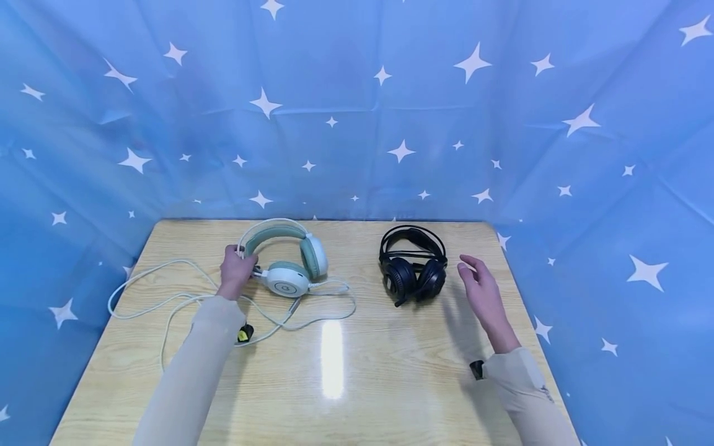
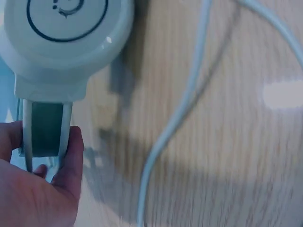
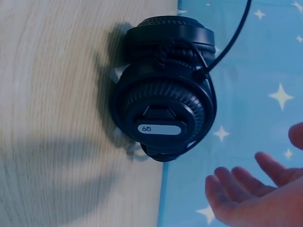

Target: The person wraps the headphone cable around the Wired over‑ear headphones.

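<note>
My left hand grips the headband of white and mint-green headphones on the left half of the table. In the left wrist view, thumb and fingers hold both sides of the band just beside a round white ear cup. My right hand is apart from the black headset, just to its right, with its fingers spread and nothing in them. The right wrist view shows that headset's ribbed ear cup and my right hand below and to the right of it.
A long white cable loops over the wooden table around my left forearm. Under that forearm lies a small black and yellow piece. A blue curtain with white stars hangs behind the table and at both sides.
</note>
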`<state>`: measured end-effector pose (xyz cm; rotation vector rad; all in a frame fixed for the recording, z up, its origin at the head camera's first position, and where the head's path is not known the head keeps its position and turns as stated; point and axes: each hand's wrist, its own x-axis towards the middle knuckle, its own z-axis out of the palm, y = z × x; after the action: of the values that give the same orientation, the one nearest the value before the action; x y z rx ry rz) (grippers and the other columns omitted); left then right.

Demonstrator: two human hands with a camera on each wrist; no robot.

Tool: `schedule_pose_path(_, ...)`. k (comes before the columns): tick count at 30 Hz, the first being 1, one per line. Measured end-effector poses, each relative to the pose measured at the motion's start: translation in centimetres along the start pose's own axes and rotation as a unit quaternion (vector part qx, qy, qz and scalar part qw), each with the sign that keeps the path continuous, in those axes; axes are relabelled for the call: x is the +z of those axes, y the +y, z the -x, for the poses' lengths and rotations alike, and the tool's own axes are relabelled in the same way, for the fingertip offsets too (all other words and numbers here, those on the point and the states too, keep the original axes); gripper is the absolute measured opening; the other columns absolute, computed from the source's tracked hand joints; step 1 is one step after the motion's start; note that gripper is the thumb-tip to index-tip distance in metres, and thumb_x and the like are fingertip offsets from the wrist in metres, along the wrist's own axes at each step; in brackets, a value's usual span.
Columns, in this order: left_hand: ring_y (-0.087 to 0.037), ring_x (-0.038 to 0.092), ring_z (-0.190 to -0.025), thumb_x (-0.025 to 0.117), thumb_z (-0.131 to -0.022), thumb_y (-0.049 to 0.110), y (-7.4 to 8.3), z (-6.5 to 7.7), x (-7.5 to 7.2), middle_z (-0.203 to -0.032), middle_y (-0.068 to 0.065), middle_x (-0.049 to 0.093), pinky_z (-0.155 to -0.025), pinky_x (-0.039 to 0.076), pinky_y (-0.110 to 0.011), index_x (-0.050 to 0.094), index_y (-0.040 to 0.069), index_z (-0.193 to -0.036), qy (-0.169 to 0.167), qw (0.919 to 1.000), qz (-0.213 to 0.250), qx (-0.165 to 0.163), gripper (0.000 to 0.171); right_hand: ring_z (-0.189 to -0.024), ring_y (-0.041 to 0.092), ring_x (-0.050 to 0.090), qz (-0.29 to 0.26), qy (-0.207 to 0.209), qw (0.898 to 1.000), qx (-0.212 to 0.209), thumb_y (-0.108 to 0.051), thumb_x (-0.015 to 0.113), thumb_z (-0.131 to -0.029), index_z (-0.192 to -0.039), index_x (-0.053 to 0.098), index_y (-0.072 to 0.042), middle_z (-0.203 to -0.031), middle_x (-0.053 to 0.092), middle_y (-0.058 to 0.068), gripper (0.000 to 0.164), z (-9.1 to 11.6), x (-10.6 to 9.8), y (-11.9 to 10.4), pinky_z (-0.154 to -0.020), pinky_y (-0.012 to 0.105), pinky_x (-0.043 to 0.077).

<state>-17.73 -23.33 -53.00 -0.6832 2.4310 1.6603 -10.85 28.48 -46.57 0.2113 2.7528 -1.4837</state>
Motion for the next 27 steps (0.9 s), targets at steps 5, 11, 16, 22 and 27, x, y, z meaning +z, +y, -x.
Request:
schedule_pose_path(5,-0.010,0.065,-0.074,0.047,-0.096,0.001,1.1,0.3,0.2,-0.106,-0.016,0.056,-0.066,0.057,-0.022,0.024,0.001,-0.153,-0.012,0.9849,0.171,-0.023,0.061,-0.145,0.045,0.038,-0.007,-0.006,1.000,0.002,-0.049,0.038,-0.110,-0.157,0.038,-0.005,-0.160,0.037,0.024,0.065,0.0,-0.4,-0.4,-0.112,0.063,0.035)
schedule_pose_path(11,-0.009,0.055,-0.063,0.052,-0.094,0.000,2.1,1.0,0.5,-0.088,-0.003,0.051,-0.055,0.049,-0.021,0.045,0.007,-0.119,0.012,0.9613,0.273,-0.039,0.027,-0.143,0.044,0.040,-0.011,-0.008,1.000,0.002,-0.051,0.037,-0.109,-0.158,0.038,-0.006,-0.160,0.038,0.023,0.066,0.2,-0.3,-0.9,-0.111,0.063,0.036)
schedule_pose_path(16,-0.005,0.043,-0.056,0.063,-0.102,0.019,2.4,1.5,0.9,-0.088,0.003,0.044,-0.050,0.039,-0.017,0.053,0.019,-0.124,0.030,0.9313,0.363,-0.012,0.024,-0.130,0.036,0.055,-0.039,0.006,0.999,-0.017,-0.045,0.040,-0.110,-0.154,0.045,-0.006,-0.149,0.052,0.022,0.058,0.4,0.2,-1.6,-0.107,0.051,0.043)
schedule_pose_path(22,-0.005,0.035,-0.045,0.066,-0.100,0.014,3.5,2.7,1.0,-0.066,0.007,0.043,-0.043,0.028,-0.017,0.062,0.020,-0.126,0.004,0.9087,0.410,0.076,0.027,-0.116,0.006,0.063,-0.105,0.021,0.990,-0.088,-0.035,0.045,-0.111,-0.142,0.056,0.001,-0.143,0.057,0.021,0.048,0.6,1.0,-2.7,-0.095,0.021,0.051)
schedule_pose_path(27,-0.004,0.034,-0.042,0.065,-0.099,0.007,5.0,4.0,1.1,-0.060,0.006,0.044,-0.041,0.025,-0.018,0.060,0.012,-0.129,-0.027,0.8950,0.423,0.140,0.031,-0.116,0.008,0.062,-0.128,0.010,0.984,-0.122,-0.031,0.047,-0.111,-0.138,0.059,0.000,-0.137,0.059,0.023,0.043,1.0,1.7,-4.2,-0.095,0.017,0.048)
